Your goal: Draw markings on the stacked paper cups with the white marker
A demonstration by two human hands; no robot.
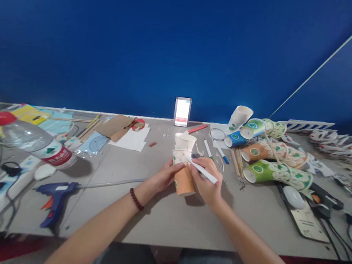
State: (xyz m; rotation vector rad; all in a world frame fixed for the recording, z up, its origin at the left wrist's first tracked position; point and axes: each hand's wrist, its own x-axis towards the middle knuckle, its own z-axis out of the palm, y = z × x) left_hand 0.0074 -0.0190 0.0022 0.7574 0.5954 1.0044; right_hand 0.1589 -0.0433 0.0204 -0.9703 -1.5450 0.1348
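Near the middle of the table, my left hand (164, 176) is closed around the left side of a paper cup assembly. Its lower part is an orange cup (184, 182), tilted, and a white cup (184, 142) forms the top. My right hand (208, 184) grips a white marker (205, 171), its tip end at the right side of the patterned middle cup (181, 156). The fingertips of my left hand are partly hidden behind the cups.
A blue glue gun (59, 196) and a bottle (38, 142) lie on the left. Joined cups (274, 173) and a cup stack (241, 116) stand or lie on the right. A phone (182, 112) leans at the back wall. Markers (221, 151) lie beyond my right hand.
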